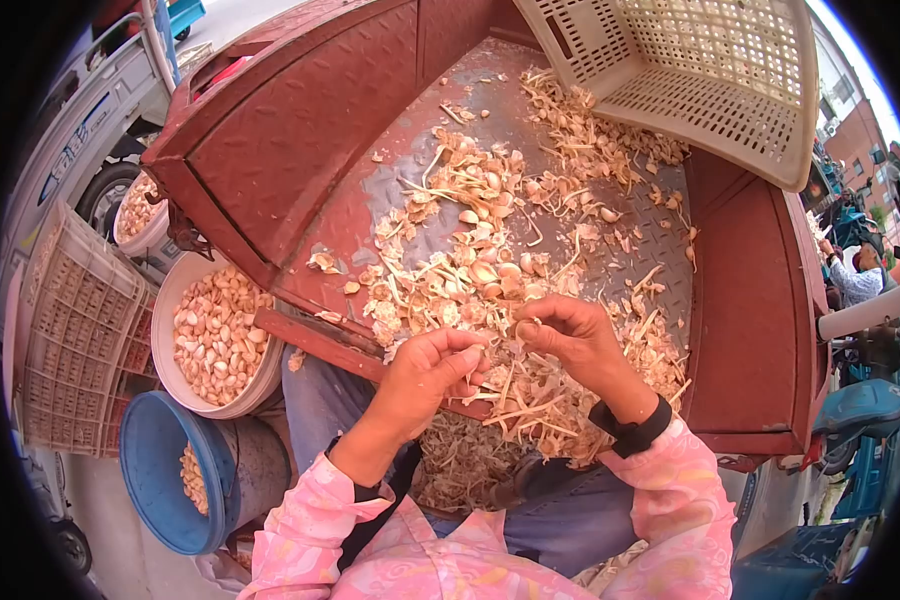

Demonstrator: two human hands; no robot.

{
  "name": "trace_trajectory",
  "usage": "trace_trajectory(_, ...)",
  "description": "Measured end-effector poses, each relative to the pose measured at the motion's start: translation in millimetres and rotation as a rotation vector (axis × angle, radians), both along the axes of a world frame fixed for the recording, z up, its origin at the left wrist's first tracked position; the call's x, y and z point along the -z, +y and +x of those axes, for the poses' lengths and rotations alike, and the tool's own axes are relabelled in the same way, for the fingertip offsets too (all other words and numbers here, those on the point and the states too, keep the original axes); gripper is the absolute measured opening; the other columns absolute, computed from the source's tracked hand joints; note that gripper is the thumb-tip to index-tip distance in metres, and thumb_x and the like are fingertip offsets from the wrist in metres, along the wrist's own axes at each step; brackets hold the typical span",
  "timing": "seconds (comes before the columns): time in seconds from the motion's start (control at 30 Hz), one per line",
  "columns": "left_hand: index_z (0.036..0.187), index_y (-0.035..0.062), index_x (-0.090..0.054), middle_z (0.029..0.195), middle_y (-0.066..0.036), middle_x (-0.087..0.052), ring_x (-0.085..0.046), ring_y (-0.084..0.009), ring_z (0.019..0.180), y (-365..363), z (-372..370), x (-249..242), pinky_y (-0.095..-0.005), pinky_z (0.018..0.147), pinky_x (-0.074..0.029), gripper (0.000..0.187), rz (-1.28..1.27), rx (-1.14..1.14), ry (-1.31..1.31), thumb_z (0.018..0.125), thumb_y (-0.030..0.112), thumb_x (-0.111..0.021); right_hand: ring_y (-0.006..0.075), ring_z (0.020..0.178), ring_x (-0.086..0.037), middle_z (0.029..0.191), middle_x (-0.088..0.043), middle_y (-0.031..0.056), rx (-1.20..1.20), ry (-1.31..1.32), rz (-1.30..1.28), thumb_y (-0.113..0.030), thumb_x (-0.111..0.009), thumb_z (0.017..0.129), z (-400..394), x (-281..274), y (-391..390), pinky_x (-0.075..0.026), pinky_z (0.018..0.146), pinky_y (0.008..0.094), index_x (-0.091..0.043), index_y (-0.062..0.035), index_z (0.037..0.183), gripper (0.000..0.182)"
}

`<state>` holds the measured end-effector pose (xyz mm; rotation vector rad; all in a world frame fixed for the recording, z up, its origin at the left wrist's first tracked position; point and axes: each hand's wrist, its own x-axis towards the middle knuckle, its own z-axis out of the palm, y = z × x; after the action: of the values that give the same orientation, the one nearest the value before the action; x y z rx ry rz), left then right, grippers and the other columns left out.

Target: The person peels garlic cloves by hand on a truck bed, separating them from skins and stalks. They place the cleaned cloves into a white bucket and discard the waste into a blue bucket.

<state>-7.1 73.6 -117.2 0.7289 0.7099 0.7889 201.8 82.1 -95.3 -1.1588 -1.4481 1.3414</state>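
Both my hands are over the near edge of a red metal cart bed, close together above loose garlic cloves and papery skins. Thumb and fingers of my left hand are pinched; what they hold, if anything, is too small to name. My right hand, with a black band at the wrist, is pinched too, a small pale piece at its fingertips that I cannot make out. Stalks and skins lie beneath the hands and down between my knees.
A cream plastic crate leans at the cart's back right. On the left stand a white bucket of cloves, a blue bucket with a few cloves, another clove bucket and a stacked crate. A person is far right.
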Motion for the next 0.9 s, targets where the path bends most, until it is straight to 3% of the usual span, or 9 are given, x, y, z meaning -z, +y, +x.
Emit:
trace_trajectory(0.03,0.110,-0.0004,-0.056,0.093,-0.006,-0.062,-0.059,-0.0097,0.075,-1.0,3.3,-2.0,-0.0201,0.063,-0.050,0.022,-0.090,0.015,-0.080,0.094,0.014,-0.054,0.0034,0.075,-0.053,0.087,-0.060,-0.0003,0.008,0.063,0.018,-0.008,-0.067,0.084,-2.3,-0.7,-1.5,-0.043,0.062,0.0198,-0.065,-0.0032,0.098,0.016)
trace_trajectory(0.13,0.114,0.0020,-0.053,0.093,-0.004,-0.060,-0.060,-0.0092,0.080,-1.0,12.3,4.3,-0.0198,0.066,-0.052,0.025,-0.185,0.111,-0.343,0.094,0.017,-0.053,0.0075,0.072,-0.055,0.087,-0.059,0.0038,-0.011,-0.136,0.226,-0.006,-0.067,0.083,-7.6,3.6,-6.9,-0.043,0.062,0.0198,-0.066,-0.0040,0.102,0.019)
trace_trajectory(0.4,0.101,0.0035,-0.054,0.083,0.000,-0.054,-0.048,-0.0047,0.065,-11.3,24.6,15.1,-0.0144,0.051,-0.038,0.019,-0.089,-0.061,-0.318,0.095,0.022,-0.053,0.0095,0.066,-0.058,0.076,-0.059,0.0037,-0.025,-0.361,0.543,-0.002,-0.068,0.080,-19.7,-13.2,-8.9,-0.046,0.056,0.0223,-0.059,0.0006,0.084,0.010)
trace_trajectory(0.6,0.096,0.0032,-0.050,0.078,0.000,-0.046,-0.041,-0.0042,0.062,-15.7,19.1,12.5,-0.0137,0.047,-0.033,0.024,-0.176,0.040,-0.496,0.095,0.027,-0.051,0.0088,0.062,-0.059,0.071,-0.060,0.0018,0.028,0.189,-0.147,-0.010,-0.065,0.085,-2.0,-7.4,-3.9,-0.045,0.053,0.0259,-0.062,-0.0001,0.087,0.010)
trace_trajectory(0.7,0.096,0.0022,-0.050,0.077,-0.001,-0.045,-0.040,-0.0042,0.062,-16.6,-8.7,1.6,-0.0137,0.045,-0.033,0.025,-0.172,0.007,-0.433,0.095,0.027,-0.051,0.0156,0.064,-0.062,0.071,-0.062,0.0049,0.138,-0.490,0.009,-0.015,-0.064,0.085,25.3,3.2,10.8,-0.046,0.056,0.0301,-0.064,-0.0017,0.088,0.013)
trace_trajectory(0.73,0.096,0.0020,-0.050,0.077,-0.001,-0.045,-0.040,-0.0042,0.061,-17.6,-24.0,-6.3,-0.0137,0.045,-0.033,0.025,-0.160,-0.015,-0.404,0.095,0.027,-0.051,0.0249,0.067,-0.062,0.074,-0.061,0.0085,0.167,-0.763,0.275,-0.014,-0.064,0.083,33.3,8.8,11.0,-0.047,0.060,0.0336,-0.065,-0.0035,0.089,0.012)
trace_trajectory(0.83,0.096,0.0030,-0.052,0.070,0.001,-0.045,-0.040,-0.0040,0.056,-10.6,-104.6,-24.4,-0.0138,0.042,-0.030,0.023,0.042,-0.430,-0.148,0.095,0.026,-0.052,0.0307,0.074,-0.059,0.078,-0.059,0.0116,0.264,-0.879,0.429,-0.010,-0.063,0.082,39.0,15.2,15.1,-0.046,0.064,0.0367,-0.066,-0.0054,0.089,0.009)
trace_trajectory(0.87,0.094,0.0035,-0.052,0.066,0.003,-0.042,-0.039,-0.0032,0.054,-5.7,-136.7,-22.0,-0.0139,0.040,-0.029,0.022,0.116,-0.597,0.056,0.095,0.025,-0.053,0.0304,0.078,-0.059,0.084,-0.057,0.0114,0.219,-0.812,0.375,-0.008,-0.062,0.081,39.6,12.8,21.7,-0.046,0.066,0.0384,-0.065,-0.0060,0.092,0.012)
trace_trajectory(0.9,0.099,0.0007,-0.054,0.069,0.001,-0.048,-0.043,-0.0033,0.056,-1.9,-182.2,-6.2,-0.0147,0.044,-0.032,0.024,0.215,-0.662,0.316,0.094,0.024,-0.053,0.0309,0.079,-0.059,0.084,-0.057,0.0117,0.181,-0.831,0.424,-0.008,-0.062,0.081,38.7,11.8,31.1,-0.046,0.066,0.0392,-0.065,-0.0062,0.093,0.013)
